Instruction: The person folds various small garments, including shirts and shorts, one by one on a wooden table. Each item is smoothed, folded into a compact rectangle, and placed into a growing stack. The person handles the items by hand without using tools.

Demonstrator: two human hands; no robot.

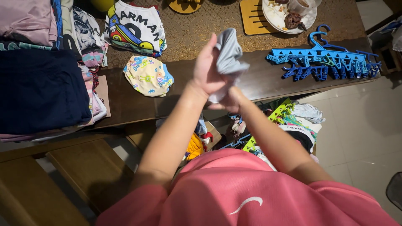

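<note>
The left hand has its grip clenched around a small grey soft cloth garment, held up above the dark wooden worktop. The right hand sits just below the left, mostly hidden behind it and the cloth; its grip touches the lower end of the garment, though how tightly it closes cannot be told. Left of the grip, a folded pale yellow cloth with coloured prints lies on the worktop, and farther left stand stacks of folded clothes. Right of the grip lies a blue plastic clip hanger. Beyond it, a white plate with food scraps rests on a yellow slatted mat.
</note>
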